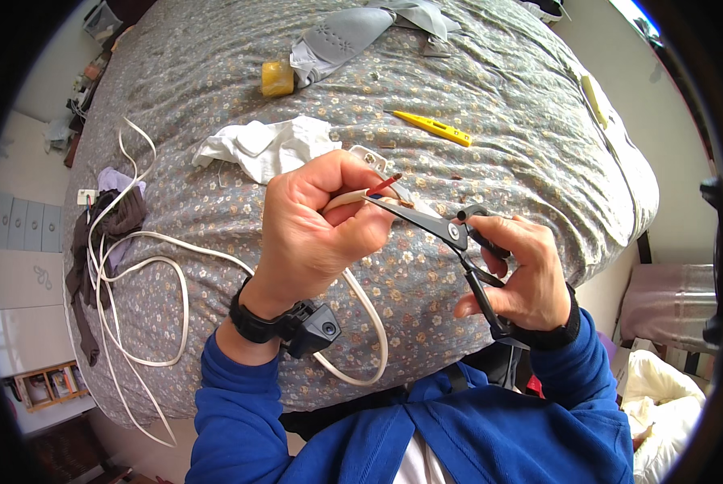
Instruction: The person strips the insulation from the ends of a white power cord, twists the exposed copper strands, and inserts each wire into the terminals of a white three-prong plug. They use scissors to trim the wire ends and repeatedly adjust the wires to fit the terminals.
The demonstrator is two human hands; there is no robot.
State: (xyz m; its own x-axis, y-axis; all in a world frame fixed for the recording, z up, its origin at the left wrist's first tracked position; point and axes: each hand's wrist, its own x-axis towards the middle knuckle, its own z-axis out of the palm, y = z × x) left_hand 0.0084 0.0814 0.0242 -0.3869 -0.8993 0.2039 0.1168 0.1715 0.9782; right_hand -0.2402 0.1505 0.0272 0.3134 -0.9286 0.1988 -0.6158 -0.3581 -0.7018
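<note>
My left hand [313, 230] is closed on the end of a white electrical cable [384, 345], its thumb and fingers pinching it. A red inner wire [387, 185] sticks out past the fingers, with a bit of blue beside it. My right hand [531, 270] grips a pair of black scissors [452, 231], thumb and fingers at the handles. The handles are spread apart, and the blades reach to the cable end at the left fingertips. Whether they touch the wire, I cannot tell. Behind the left hand lies a white plastic frame [369, 155], partly hidden.
A crumpled white cloth [285, 145], a yellow pen-shaped tool [432, 127], a yellow tape roll [277, 79] and a grey cloth item [341, 40] lie on the flowered bedcover [506, 81]. Cable loops [185, 306] spread leftward, near dark fabric [123, 214] and a white socket block [87, 196].
</note>
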